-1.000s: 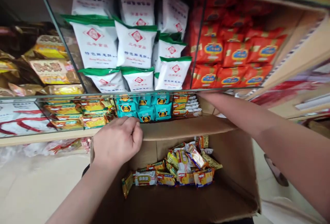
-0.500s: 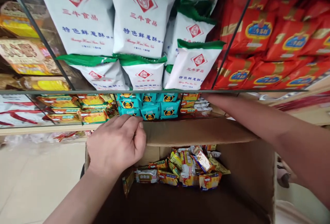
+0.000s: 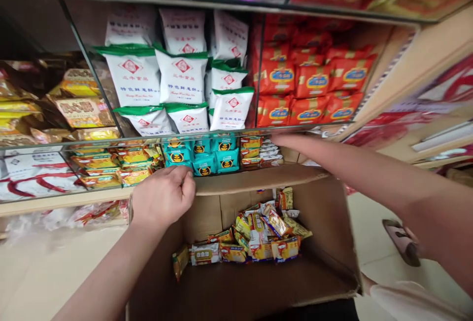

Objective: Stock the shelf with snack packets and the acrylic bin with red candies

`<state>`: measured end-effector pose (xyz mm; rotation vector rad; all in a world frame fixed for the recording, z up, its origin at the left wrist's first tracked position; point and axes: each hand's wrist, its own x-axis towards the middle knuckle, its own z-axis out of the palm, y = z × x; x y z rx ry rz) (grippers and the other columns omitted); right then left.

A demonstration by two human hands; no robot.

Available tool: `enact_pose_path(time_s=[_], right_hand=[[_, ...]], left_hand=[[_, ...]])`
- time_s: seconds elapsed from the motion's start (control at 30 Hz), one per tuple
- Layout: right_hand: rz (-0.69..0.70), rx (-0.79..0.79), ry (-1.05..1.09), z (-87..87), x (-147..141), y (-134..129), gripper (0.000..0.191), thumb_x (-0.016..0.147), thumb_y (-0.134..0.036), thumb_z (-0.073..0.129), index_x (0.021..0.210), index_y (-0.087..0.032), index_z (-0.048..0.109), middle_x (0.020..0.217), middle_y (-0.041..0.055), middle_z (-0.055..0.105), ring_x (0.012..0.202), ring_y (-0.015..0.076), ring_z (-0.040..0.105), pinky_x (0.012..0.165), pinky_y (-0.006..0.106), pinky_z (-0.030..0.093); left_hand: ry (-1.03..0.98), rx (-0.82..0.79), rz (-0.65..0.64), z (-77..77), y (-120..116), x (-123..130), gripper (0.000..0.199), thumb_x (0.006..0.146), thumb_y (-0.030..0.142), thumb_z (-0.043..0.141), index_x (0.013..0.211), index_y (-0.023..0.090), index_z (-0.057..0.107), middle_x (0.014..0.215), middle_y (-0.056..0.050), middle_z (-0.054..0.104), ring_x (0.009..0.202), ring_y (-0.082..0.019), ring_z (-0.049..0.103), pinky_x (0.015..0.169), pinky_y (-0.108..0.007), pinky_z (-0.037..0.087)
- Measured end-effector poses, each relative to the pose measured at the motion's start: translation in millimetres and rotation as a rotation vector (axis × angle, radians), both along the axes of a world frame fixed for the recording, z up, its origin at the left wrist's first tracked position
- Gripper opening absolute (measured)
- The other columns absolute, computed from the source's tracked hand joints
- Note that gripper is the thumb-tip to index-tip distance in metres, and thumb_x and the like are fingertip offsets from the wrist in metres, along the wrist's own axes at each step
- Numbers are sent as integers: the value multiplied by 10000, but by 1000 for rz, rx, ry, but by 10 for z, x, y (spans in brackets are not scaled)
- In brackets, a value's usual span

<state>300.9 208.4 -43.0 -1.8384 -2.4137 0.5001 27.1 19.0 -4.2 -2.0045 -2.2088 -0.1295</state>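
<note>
My left hand (image 3: 164,196) is closed over the far rim of an open cardboard box (image 3: 328,232), thumb toward the right. Inside the box lies a loose heap of small wrapped snack packets (image 3: 258,234), mostly yellow, orange and silver. My right forearm (image 3: 354,168) reaches across the box's right side into the lower shelf. The right hand itself is hidden behind the upper shelf's edge, near stacked orange packets (image 3: 250,152) and silver packets (image 3: 271,151). Teal packets (image 3: 205,163) stand in the compartment to the left of these.
Above are white bags with green tops (image 3: 181,82) and red packets (image 3: 281,77), split by glass dividers. Glass shelf edges (image 3: 207,133) run across the view. Brown and yellow packs (image 3: 79,111) fill the left. A shoe (image 3: 401,242) shows on the floor at right.
My view has pulled back and tilted up, so more of the shelves and box show. My left hand stays on the box rim. The right arm still reaches into the lower shelf.
</note>
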Motion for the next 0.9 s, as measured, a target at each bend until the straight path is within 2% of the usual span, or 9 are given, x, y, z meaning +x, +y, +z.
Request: enact_pose_path(time_s=[0.17,0.3,0.37,0.4,0.53,0.63,0.77,0.83,0.9], right_hand=[[83,-95,-82,295,94,-390,367,715,-263,609,1051,-116,587,1134,141,549,1039,267,508,887,355,391],[232,200,134,487,458,-1153,280,807,-272,481,1045,-160,575,1182,94,508,1117,194,452,958,332,351],[242,391,258,477,620,-1539,254,827,-267,441,1025,-172,569,1200,99,480,1139,195,428,960,363,357],[232,443,292,438,684,-1702,245,830,-263,434,1019,-179,564,1224,103,455,1158,204,408,961,385,357],[211,470,297,142,812,-2093,213,816,-215,445,987,-181,567,1306,117,360,1217,249,326,971,451,340],[158,450,292,-63,817,-2199,202,814,-193,445,964,-171,578,1251,128,409,1171,243,376,949,438,371],[123,439,367,-161,753,-2332,205,811,-180,440,956,-193,584,1222,108,436,1137,231,407,928,428,389],[105,410,454,-158,663,-2419,193,815,-181,439,935,-197,589,1183,101,472,1104,217,438,914,408,399],[95,323,584,-145,512,-2496,176,819,-206,454,934,-196,586,1119,90,523,1066,198,471,909,376,401]], left_hand=[[-86,31,-58,34,-92,-41,310,795,328,380,977,237,613,894,-55,669,831,-226,587,593,-298,393],[-134,212,-442,-173,-524,88,263,771,223,453,959,284,626,1018,-49,646,1037,-236,515,910,-395,337],[-123,29,-689,-398,-773,198,304,769,189,438,955,334,629,1069,-17,636,1099,-231,480,966,-416,290],[-106,-159,-669,-524,-872,249,349,775,160,404,997,323,618,1159,-24,590,1138,-225,453,965,-403,301],[76,-704,-178,-938,-1016,352,550,651,77,464,1194,152,507,1364,-185,347,1228,-353,325,930,-497,299],[54,-807,-126,-1051,-969,332,547,626,38,424,1159,99,535,1236,-223,493,1115,-334,464,899,-468,320],[-39,-789,-112,-988,-912,248,552,615,19,383,1125,134,559,1045,-145,640,1021,-283,538,864,-416,365],[-105,-776,-92,-857,-889,234,568,613,67,430,1166,167,516,1081,-115,629,1038,-266,535,881,-392,373],[-355,-755,-62,-650,-863,294,524,677,163,444,1199,203,459,1084,-86,626,1026,-231,551,871,-351,403]])
